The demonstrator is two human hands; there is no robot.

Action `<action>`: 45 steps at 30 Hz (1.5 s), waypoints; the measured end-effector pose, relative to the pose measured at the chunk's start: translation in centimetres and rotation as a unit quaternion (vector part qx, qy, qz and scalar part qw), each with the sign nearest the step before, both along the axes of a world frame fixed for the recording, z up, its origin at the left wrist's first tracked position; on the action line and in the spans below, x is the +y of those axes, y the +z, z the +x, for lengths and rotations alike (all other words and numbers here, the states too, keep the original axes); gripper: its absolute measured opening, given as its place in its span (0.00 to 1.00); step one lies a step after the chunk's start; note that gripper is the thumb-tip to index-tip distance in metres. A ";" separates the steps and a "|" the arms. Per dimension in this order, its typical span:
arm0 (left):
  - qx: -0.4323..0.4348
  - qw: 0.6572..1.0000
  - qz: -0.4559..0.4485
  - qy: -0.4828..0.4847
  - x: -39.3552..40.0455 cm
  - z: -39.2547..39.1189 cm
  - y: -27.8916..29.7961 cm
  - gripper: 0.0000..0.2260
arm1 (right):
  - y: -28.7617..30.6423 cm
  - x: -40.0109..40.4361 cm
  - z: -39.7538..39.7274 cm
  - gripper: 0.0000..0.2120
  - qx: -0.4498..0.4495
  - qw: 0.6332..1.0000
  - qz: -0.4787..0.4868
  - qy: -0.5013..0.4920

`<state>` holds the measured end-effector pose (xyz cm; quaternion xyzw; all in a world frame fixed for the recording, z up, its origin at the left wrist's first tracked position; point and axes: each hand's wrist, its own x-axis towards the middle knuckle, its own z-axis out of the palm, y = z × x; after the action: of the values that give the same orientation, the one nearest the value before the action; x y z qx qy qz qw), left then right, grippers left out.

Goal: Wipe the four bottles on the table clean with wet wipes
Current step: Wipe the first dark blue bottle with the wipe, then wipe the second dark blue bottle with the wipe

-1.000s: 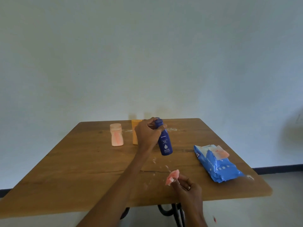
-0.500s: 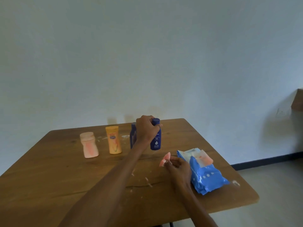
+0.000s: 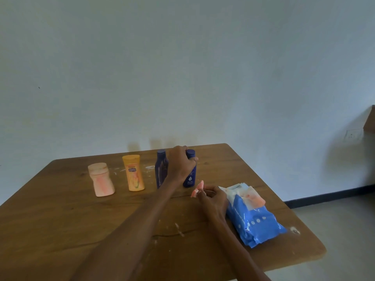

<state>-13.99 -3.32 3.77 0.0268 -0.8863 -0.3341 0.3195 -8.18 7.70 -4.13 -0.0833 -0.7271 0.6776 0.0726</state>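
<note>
Four bottles are lined up across the far half of the wooden worktop (image 3: 60,220), all upright. At the left end a pale pink bottle (image 3: 101,180) is seen, smeared with orange-pink streaks. Just beside it an orange bottle (image 3: 134,173) is stood, also streaked on its front. Next along, a tall dark blue bottle (image 3: 161,168) is partly hidden by the left forearm.

The fourth, a small dark blue bottle (image 3: 190,175), is held at the right end of the row: the left hand (image 3: 181,163) is wrapped over its upper part, fingers curled round the neck below the cap, and the base appears to be set on the wood (the exact contact cannot be made out).

Nearer the camera, a crumpled pink-stained wipe (image 3: 198,188) is pinched in the fingertips of the right hand (image 3: 214,200), the grip closed on it, just in front of the small blue bottle and apart from it.

Immediately right of that hand a blue wet-wipe pack (image 3: 253,222) is lying on the worktop, its flap open, with white sheets showing and one stained pink on top.

White smears and flecks are scattered on the worktop between the bottles and near the front edge.
</note>
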 end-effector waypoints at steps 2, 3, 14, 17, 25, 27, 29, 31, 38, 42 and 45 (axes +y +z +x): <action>0.007 1.000 0.001 0.008 0.0 0.0 -0.2 0.13 | -0.1 -0.2 -0.1 0.04 -0.005 1.000 -0.003 -0.002; 0.010 1.000 0.003 0.009 0.0 0.1 -0.2 0.13 | -0.2 -0.3 -0.2 0.05 -0.005 1.000 -0.005 -0.004; -0.009 0.999 -0.009 0.032 0.3 0.4 -0.5 0.20 | -1.3 -0.5 0.3 0.05 0.012 1.000 -0.002 0.007; -0.007 0.999 -0.008 0.039 0.4 0.6 -0.3 0.23 | -1.4 -0.4 0.2 0.04 0.009 1.000 -0.009 0.007; 0.024 0.998 -0.036 0.038 -0.1 1.8 1.3 0.26 | -1.4 -0.4 0.4 0.05 0.018 1.000 -0.001 0.017; 0.065 0.996 -0.037 0.051 -1.1 2.3 2.2 0.23 | -1.1 -0.5 0.3 0.07 0.007 1.000 0.011 0.025; 0.101 0.990 -0.062 0.074 -2.9 2.8 3.0 0.19 | -0.6 -0.7 0.2 0.08 0.008 0.999 0.018 0.032; 0.092 0.989 -0.064 0.091 -5.0 3.0 3.2 0.17 | 0.0 -0.9 0.2 0.09 0.027 0.999 0.022 0.039; -0.051 0.995 -0.085 0.030 -8.5 2.9 2.0 0.06 | 2.2 -2.5 -0.1 0.05 0.094 0.993 0.062 0.047; -0.041 0.997 -0.063 0.030 -8.6 3.6 1.6 0.04 | 3.2 -3.2 0.3 0.09 0.099 0.991 0.072 0.058; -0.042 0.998 -0.047 0.005 -9.1 4.3 2.0 0.01 | 3.9 -3.4 0.8 0.09 0.103 0.990 0.075 0.058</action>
<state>-9.65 -12.46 5.81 0.0305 -0.9136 -0.2887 0.2847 -7.42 4.33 -0.23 0.0353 -0.7680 0.6293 0.1138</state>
